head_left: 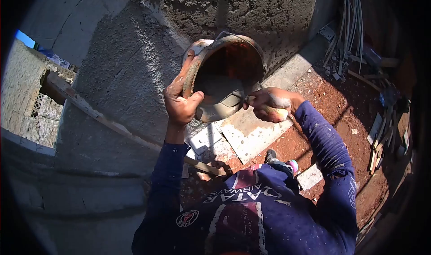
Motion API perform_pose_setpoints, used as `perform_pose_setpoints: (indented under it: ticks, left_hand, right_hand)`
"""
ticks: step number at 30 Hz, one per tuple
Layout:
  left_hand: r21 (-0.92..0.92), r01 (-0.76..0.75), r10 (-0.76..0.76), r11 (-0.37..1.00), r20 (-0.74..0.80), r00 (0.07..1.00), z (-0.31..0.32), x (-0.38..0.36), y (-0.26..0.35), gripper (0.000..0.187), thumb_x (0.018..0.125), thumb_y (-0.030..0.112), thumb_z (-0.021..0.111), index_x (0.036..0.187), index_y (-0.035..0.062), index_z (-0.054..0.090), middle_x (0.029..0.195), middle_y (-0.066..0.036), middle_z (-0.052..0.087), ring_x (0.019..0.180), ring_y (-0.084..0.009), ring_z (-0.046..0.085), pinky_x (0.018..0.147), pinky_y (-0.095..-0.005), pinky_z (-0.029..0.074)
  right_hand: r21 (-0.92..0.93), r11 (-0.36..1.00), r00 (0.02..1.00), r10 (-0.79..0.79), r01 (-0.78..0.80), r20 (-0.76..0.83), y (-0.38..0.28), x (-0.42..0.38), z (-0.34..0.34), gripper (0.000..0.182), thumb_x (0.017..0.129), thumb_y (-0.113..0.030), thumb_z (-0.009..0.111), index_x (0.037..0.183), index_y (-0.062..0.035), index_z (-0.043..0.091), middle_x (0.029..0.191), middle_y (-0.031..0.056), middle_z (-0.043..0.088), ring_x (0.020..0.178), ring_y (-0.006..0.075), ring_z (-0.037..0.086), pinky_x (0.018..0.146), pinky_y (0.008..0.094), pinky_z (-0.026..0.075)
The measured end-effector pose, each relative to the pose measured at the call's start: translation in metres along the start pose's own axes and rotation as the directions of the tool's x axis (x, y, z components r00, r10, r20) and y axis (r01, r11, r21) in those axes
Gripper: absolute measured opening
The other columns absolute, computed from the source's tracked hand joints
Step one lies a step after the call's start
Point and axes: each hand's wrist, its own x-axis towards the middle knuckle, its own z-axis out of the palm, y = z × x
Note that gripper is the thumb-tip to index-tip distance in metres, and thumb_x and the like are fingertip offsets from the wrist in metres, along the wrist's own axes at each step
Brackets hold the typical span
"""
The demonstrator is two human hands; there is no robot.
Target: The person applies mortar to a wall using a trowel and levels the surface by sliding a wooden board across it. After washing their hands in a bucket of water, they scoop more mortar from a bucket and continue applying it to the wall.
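Observation:
My left hand (182, 103) grips the left side of a mortar-smeared bucket (192, 78), its thumb over the rim and fingers along the outside. The bucket is tilted with its mouth toward me, and a thin wire handle (233, 33) arches over its top. Grey wet mortar (217, 87) lies in the lower part. At the right of the rim, my right hand (271, 104) is closed around the handle of what looks like a trowel, whose blade (230, 101) reaches into the bucket. Most of the handle is hidden by my fingers.
A rough plastered wall (242, 10) rises just beyond the bucket. Below lies a mortar-splashed board (251, 136) on red soil (321, 104). A long wooden batten (112, 125) slants across the left. Wood scraps (381, 140) and thin rods (352, 21) are at the right.

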Motion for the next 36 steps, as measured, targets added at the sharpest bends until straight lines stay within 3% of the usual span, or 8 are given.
perform_pose_setpoints:
  ticks: [2, 6, 11, 17, 21, 25, 29, 36]
  left_hand:
    - [-0.143, 0.317, -0.326, 0.938, -0.042, 0.945, 0.014, -0.021, -0.030, 0.068, 0.060, -0.007, 0.060, 0.127, -0.0079, 0.055, 0.126, -0.014, 0.060, 0.112, -0.0188, 0.057, 0.096, -0.0289, 0.043]
    - [-0.125, 0.576, -0.584, 0.808, -0.045, 0.810, 0.050, -0.070, -0.068, 0.062, 0.066, -0.001, 0.062, 0.127, -0.0065, 0.057, 0.116, -0.007, 0.064, 0.091, -0.0135, 0.060, 0.084, -0.0259, 0.046]
    - [-0.545, 0.491, -0.707, 0.679, -0.307, 0.637, 0.084, -0.110, -0.113, 0.050, 0.070, -0.002, 0.061, 0.121, -0.0033, 0.059, 0.107, -0.005, 0.064, 0.093, -0.0159, 0.060, 0.083, -0.0283, 0.047]
    - [-0.773, 0.528, -0.936, 0.352, -0.283, 0.210, 0.040, -0.141, -0.134, 0.059, 0.068, -0.009, 0.054, 0.126, 0.0023, 0.057, 0.114, -0.010, 0.063, 0.098, -0.0240, 0.062, 0.090, -0.0344, 0.050]
    - [-0.774, 0.523, -0.913, 0.356, -0.170, 0.370, 0.010, -0.171, -0.139, 0.074, 0.064, -0.015, 0.044, 0.136, 0.0037, 0.050, 0.125, -0.011, 0.060, 0.112, -0.0277, 0.059, 0.095, -0.0368, 0.049]
    - [-0.724, 0.618, -0.924, 0.307, -0.071, 0.376, -0.029, -0.217, -0.153, 0.073, 0.067, -0.014, 0.042, 0.139, 0.0012, 0.043, 0.129, -0.013, 0.056, 0.110, -0.0266, 0.059, 0.094, -0.0358, 0.048]
    - [-0.566, 0.793, -0.972, 0.226, -0.181, 0.148, -0.070, -0.248, -0.160, 0.054, 0.066, -0.010, 0.053, 0.119, 0.0000, 0.058, 0.101, -0.010, 0.064, 0.087, -0.0248, 0.063, 0.078, -0.0364, 0.055]
    - [-0.572, 0.776, -0.957, 0.266, -0.252, 0.142, -0.116, -0.261, -0.159, 0.050, 0.062, -0.012, 0.061, 0.110, 0.0009, 0.062, 0.093, -0.006, 0.066, 0.081, -0.0209, 0.064, 0.073, -0.0337, 0.054]
  right_hand:
    - [0.479, 0.878, 0.999, -0.012, -0.015, 0.053, 0.047, 0.019, 0.011, 0.024, 0.096, -0.021, 0.049, 0.113, -0.0034, 0.050, 0.063, 0.0068, 0.052, 0.038, 0.0123, 0.048, 0.029, 0.0248, 0.038]
    - [0.761, 0.648, 0.982, -0.148, 0.009, 0.114, 0.081, 0.020, 0.031, 0.026, 0.096, -0.022, 0.051, 0.112, -0.0023, 0.049, 0.067, 0.0057, 0.048, 0.038, 0.0108, 0.043, 0.029, 0.0237, 0.035]
    - [0.705, 0.705, 0.992, -0.122, 0.077, 0.014, 0.091, 0.015, 0.010, 0.039, 0.096, -0.025, 0.051, 0.124, 0.0004, 0.050, 0.069, 0.0039, 0.049, 0.042, 0.0105, 0.043, 0.031, 0.0238, 0.034]
    - [0.661, 0.526, 0.793, -0.582, 0.535, -0.179, 0.031, -0.019, 0.009, 0.061, 0.089, -0.021, 0.054, 0.139, 0.0045, 0.031, 0.072, 0.0090, 0.048, 0.046, 0.0134, 0.046, 0.032, 0.0261, 0.039]
    - [0.123, 0.417, 0.413, -0.730, 0.900, -0.545, -0.028, -0.036, 0.037, 0.067, 0.085, -0.020, 0.061, 0.140, 0.0017, 0.030, 0.072, 0.0068, 0.046, 0.045, 0.0126, 0.046, 0.035, 0.0261, 0.042]
    - [-0.310, 0.126, -0.105, -0.768, 0.942, -0.632, -0.070, -0.005, 0.041, 0.068, 0.088, -0.016, 0.060, 0.143, -0.0007, 0.022, 0.075, 0.0055, 0.047, 0.044, 0.0095, 0.045, 0.033, 0.0241, 0.041]
    - [-0.478, -0.216, -0.480, -0.689, 0.851, -0.543, -0.121, 0.037, 0.032, 0.061, 0.092, -0.006, 0.054, 0.143, -0.0105, 0.020, 0.092, 0.0070, 0.048, 0.057, 0.0128, 0.052, 0.046, 0.0278, 0.050]
    - [-0.714, -0.410, -0.822, -0.334, 0.568, -0.462, -0.249, 0.107, 0.018, 0.045, 0.096, -0.009, 0.050, 0.131, -0.0152, 0.024, 0.082, 0.0073, 0.048, 0.055, 0.0114, 0.050, 0.048, 0.0259, 0.048]
